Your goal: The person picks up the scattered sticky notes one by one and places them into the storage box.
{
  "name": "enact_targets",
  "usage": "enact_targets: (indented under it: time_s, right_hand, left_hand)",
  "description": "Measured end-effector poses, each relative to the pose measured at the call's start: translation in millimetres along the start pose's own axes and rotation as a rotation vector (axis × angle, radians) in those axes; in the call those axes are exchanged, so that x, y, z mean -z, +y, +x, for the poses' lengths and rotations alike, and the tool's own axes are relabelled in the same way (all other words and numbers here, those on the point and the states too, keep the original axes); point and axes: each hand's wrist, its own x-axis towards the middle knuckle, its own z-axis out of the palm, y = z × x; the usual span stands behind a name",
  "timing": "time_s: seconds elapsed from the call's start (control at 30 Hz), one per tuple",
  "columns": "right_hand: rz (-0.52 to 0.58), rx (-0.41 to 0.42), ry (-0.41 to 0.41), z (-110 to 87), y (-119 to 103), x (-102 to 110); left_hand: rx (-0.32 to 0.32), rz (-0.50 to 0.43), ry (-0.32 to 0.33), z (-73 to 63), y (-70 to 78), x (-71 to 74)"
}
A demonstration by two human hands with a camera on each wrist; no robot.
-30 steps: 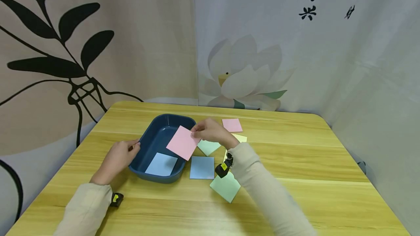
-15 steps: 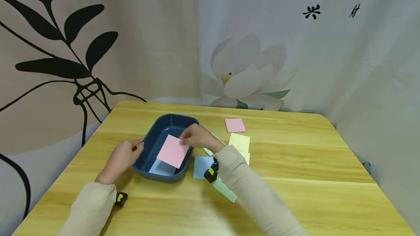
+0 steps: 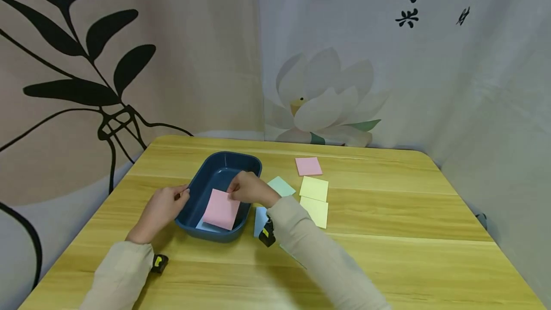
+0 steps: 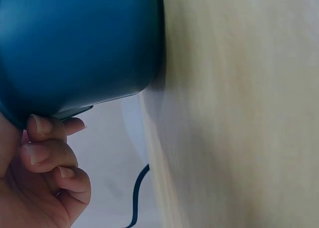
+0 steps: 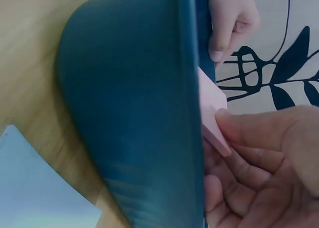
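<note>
A dark blue plastic basin (image 3: 202, 181) stands on the wooden table, left of the middle. My left hand (image 3: 161, 209) grips its left rim, thumb on top and curled fingers (image 4: 50, 156) beneath in the left wrist view. With thumb and fingers, my right hand (image 3: 251, 189) pinches a pink sticky note pad (image 3: 220, 210) by its upper right corner, inside the basin. In the right wrist view the pink pad (image 5: 214, 111) shows some thickness and dips below the rim. Under it, a blue sticky note pad (image 3: 206, 226) lies on the basin floor, mostly covered.
Right of the basin lie a green pad (image 3: 281, 186), two yellow pads (image 3: 314, 188) and, farther back, another pink pad (image 3: 308, 166). A second blue pad (image 3: 260, 220) and another green one are partly hidden by my right sleeve (image 3: 318, 248). Printed curtains hang behind the table.
My right hand has carried the pink sticky note pad left and down, from over the basin's right rim to inside it, above the blue pad. The left hand keeps its grip on the rim.
</note>
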Motion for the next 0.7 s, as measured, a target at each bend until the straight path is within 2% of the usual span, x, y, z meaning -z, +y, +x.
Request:
enact_targets:
  time_s: [0.47, 0.7]
  right_hand:
    - [-0.084, -0.045, -0.034, -0.9, -8, -13]
    - [-0.138, -0.058, -0.006, -3.4, -11, -18]
  left_hand:
    - [-0.015, -0.001, 0.010, -1.4, 2.9, 1.1]
    - [-0.008, -0.004, 0.006, -1.1, 3.1, 1.2]
